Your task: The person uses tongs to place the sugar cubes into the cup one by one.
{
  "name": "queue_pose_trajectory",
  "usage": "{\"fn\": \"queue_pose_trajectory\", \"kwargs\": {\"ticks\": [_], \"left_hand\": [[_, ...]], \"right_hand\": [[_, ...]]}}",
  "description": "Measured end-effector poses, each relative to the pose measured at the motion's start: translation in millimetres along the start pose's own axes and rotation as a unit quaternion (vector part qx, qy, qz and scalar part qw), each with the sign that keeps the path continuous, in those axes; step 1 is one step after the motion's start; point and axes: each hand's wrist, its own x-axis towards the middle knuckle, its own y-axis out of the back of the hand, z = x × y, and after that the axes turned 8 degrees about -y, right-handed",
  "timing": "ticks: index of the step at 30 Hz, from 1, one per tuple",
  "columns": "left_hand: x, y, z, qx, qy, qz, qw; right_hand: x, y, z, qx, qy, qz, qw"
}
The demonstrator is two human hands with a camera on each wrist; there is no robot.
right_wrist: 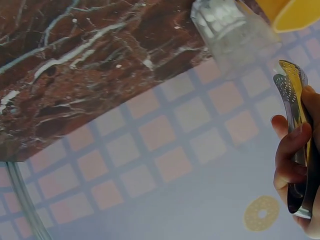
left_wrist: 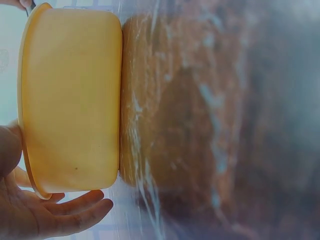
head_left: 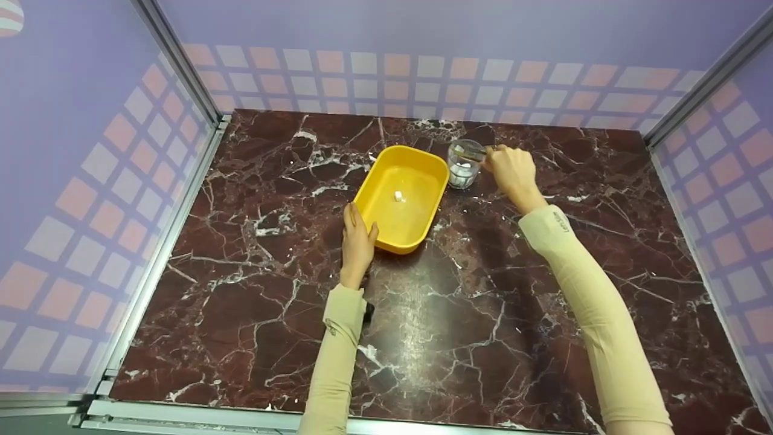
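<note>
My left hand (head_left: 357, 244) grips the near left corner of a yellow plastic tub (head_left: 404, 220), thumb at its rim and fingers along the outer wall. One small white cube (head_left: 398, 196) lies on the tub's floor. Beyond the tub's right side stands a clear glass (head_left: 461, 181) partly filled with white cubes (right_wrist: 218, 17). My right hand (head_left: 513, 172) holds metal tongs (right_wrist: 295, 107) with perforated ends, which reach over the glass in the head view. The right wrist view shows the tong ends slightly apart; whether a cube sits between them I cannot tell.
Dark red marbled tabletop (head_left: 253, 314) spreads around the tub and glass. Purple panels with pink and white squares (head_left: 362, 66) enclose the back and sides, joined by metal rails (head_left: 181, 66).
</note>
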Motion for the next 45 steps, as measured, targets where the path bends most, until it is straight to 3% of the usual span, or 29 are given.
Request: {"fn": "queue_pose_trajectory", "kwargs": {"ticks": [12,24,45], "left_hand": [[-1.0,1.2,0.1,-0.008,0.003,-0.012,0.9999],[-1.4,1.1,-0.4,-0.006,-0.008,0.002,0.9999],[-1.7,-0.6,-0.9,0.008,-0.019,0.019,0.9996]], "right_hand": [[-3,-5,0,0.006,-0.011,-0.015,1.0],[-1,2,-7,0.011,0.0,-0.011,1.0],[2,13,-61,-0.012,0.06,-0.028,0.998]]}}
